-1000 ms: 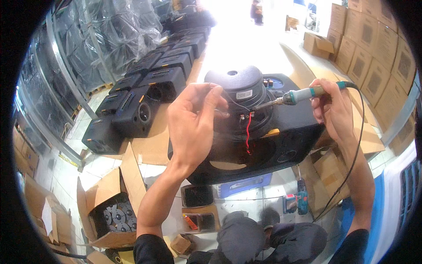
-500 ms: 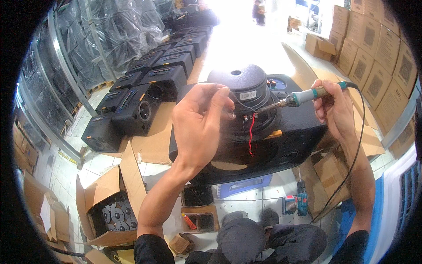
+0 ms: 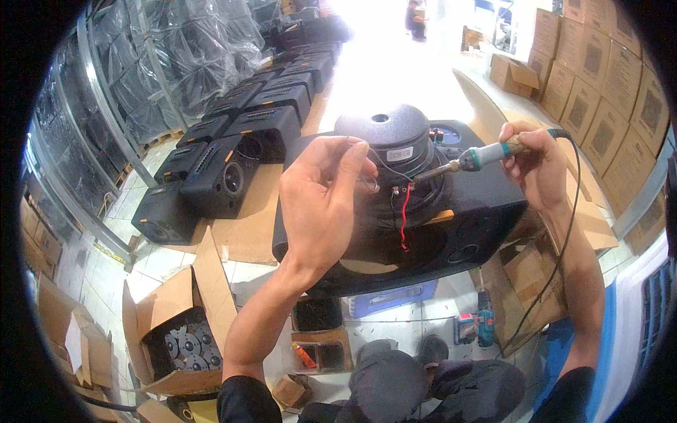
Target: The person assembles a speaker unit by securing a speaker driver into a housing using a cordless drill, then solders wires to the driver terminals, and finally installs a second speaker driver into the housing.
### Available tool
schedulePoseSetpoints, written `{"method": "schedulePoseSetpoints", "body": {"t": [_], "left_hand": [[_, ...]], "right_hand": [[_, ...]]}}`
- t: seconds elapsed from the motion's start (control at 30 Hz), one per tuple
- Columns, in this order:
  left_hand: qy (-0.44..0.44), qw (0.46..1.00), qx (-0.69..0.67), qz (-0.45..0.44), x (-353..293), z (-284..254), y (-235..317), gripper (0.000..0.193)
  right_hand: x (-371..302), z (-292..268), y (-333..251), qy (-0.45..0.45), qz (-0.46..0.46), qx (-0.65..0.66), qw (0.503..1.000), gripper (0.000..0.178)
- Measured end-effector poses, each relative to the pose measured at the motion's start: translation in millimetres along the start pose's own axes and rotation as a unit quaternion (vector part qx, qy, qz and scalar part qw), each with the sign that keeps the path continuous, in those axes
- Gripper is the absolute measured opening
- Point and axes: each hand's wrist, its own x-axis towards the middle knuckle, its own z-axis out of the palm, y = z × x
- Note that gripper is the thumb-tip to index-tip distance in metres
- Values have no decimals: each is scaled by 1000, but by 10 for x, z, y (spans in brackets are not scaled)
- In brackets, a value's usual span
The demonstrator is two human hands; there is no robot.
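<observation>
Down by the person's dark knees, a small cordless drill [image 3: 484, 326] lies on the floor. To the left sits an open cardboard box [image 3: 176, 331] with round metal parts inside.

A bit higher, a big black speaker box [image 3: 472, 233] lies flat, with a round speaker driver [image 3: 386, 137] resting on top of it, magnet side up. A red wire [image 3: 404, 222] hangs down from the driver's edge.

The left hand [image 3: 321, 204] is over the speaker box. Its grip is narrow: the thumb and fingers pinch a thin strand of solder wire [image 3: 381, 166] that bends toward the little metal tab where the red wire starts.

The right hand [image 3: 539, 166] has a closed grip around a soldering iron [image 3: 469, 161] with a green and white handle. The iron's tip touches that same tab. Its black cord [image 3: 564, 233] runs down along the right arm.

Farther back on the left, a row of black speaker cabinets [image 3: 233, 151] lies on the floor. On the right, brown cartons [image 3: 606, 70] are stacked high.
</observation>
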Motion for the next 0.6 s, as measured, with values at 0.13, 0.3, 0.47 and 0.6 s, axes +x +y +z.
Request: {"method": "schedulePoseSetpoints", "body": {"t": [0.13, 0.3, 0.47, 0.6], "left_hand": [[-1, 1000, -6, -1, -4, 1, 4, 19], [0, 1000, 3, -1, -6, 0, 10, 20], [0, 1000, 3, -2, -7, 9, 9, 20], [2, 1000, -4, -5, -23, 23, 4, 19]], "right_hand": [[43, -21, 31, -16, -13, 22, 1000, 29], [88, -33, 68, -7, -18, 36, 999, 29], [147, -51, 67, -19, -5, 49, 999, 29], [172, -58, 57, -33, -1, 45, 998, 27]]}}
